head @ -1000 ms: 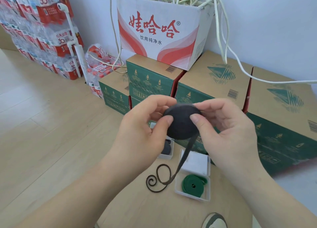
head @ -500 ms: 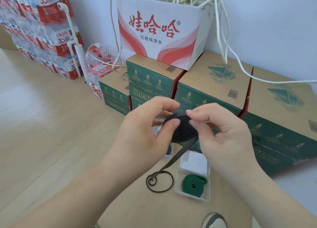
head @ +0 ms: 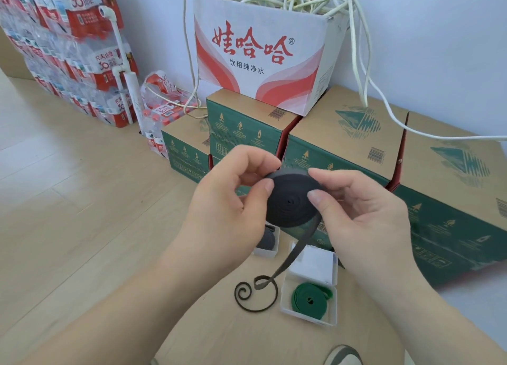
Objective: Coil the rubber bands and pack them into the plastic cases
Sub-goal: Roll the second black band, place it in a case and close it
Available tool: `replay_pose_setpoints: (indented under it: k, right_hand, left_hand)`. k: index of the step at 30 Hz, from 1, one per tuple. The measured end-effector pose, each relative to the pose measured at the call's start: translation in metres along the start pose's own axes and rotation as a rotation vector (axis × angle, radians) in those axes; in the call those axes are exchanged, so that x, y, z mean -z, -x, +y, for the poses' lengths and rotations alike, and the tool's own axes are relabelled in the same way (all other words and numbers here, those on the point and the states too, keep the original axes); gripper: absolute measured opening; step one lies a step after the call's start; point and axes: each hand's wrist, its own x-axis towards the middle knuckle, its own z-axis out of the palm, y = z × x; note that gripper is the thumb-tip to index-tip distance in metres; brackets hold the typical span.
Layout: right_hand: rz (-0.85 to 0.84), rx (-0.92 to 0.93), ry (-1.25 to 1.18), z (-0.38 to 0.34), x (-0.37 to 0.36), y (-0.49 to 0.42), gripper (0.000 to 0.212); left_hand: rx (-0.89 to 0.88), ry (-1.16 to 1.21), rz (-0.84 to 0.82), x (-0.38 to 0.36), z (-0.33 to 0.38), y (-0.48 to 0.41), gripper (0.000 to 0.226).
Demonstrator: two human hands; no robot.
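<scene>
I hold a black rubber band (head: pixel 290 201), wound into a flat disc, up in front of me. My left hand (head: pixel 227 208) pinches its left edge between thumb and fingers. My right hand (head: pixel 362 216) pinches its right side with thumb on the face. The band's loose tail hangs down and curls on the cardboard surface below. An open clear plastic case (head: pixel 308 314) holds a coiled green band (head: pixel 311 298). A second clear case (head: pixel 270 250) behind my left hand holds a dark coiled band, partly hidden.
Green and brown cartons (head: pixel 356 134) stand stacked behind the work surface. A white and red box (head: pixel 260 57) full of white cable sits on them. Shrink-wrapped water bottles (head: pixel 71 48) pile up at the left by the wall. A shoe tip (head: pixel 343 356) shows at the bottom.
The disc has been turned to face me again after tilting edge-on. The hanging tail has shortened a little and its curled end has shifted on the cardboard.
</scene>
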Motion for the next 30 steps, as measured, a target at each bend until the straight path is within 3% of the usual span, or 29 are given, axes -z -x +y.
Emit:
replay_pose_setpoints:
  k: [2,5,7,12,15,18,22,25,28,30]
  right_hand:
    - [-0.020,0.031,0.060,0.0002,0.0001,0.0005,0.040]
    - [-0.056,0.187,0.185,0.0011,-0.0007,0.0016,0.035]
    - [-0.071,0.201,0.183,0.0013,-0.0011,0.0021,0.032]
    - [-0.002,-0.043,-0.027,-0.0040,0.0029,-0.0018,0.037]
    - [0.021,-0.098,-0.111,-0.0038,0.0056,-0.0047,0.034]
    - [0.022,-0.116,-0.124,-0.0019,0.0055,-0.0049,0.033]
    - [0.045,-0.105,-0.034,0.0040,0.0064,-0.0050,0.036]
    - [0.004,0.001,0.108,0.0054,0.0044,-0.0024,0.038]
    - [-0.068,0.240,0.243,0.0047,0.0020,-0.0005,0.037]
    - [-0.080,0.310,0.277,0.0055,0.0004,0.0000,0.036]
  left_hand:
    - [0.003,-0.057,-0.067,0.0001,-0.0016,0.0020,0.032]
    - [-0.158,-0.283,-0.123,-0.0002,-0.0025,0.0045,0.033]
    - [-0.196,-0.290,-0.138,-0.0003,-0.0016,0.0046,0.032]
    - [0.091,0.032,-0.033,0.0012,-0.0006,-0.0002,0.038]
    - [0.186,0.246,0.059,0.0014,0.0004,-0.0029,0.035]
    - [0.204,0.259,0.043,-0.0015,-0.0001,-0.0016,0.036]
    - [0.253,0.098,-0.033,-0.0031,-0.0061,-0.0020,0.025]
    - [0.122,-0.139,-0.039,-0.0022,-0.0037,0.0001,0.026]
    - [-0.078,-0.177,-0.117,-0.0032,-0.0042,0.0023,0.030]
    - [-0.115,-0.190,-0.157,-0.0035,-0.0049,0.0031,0.030]
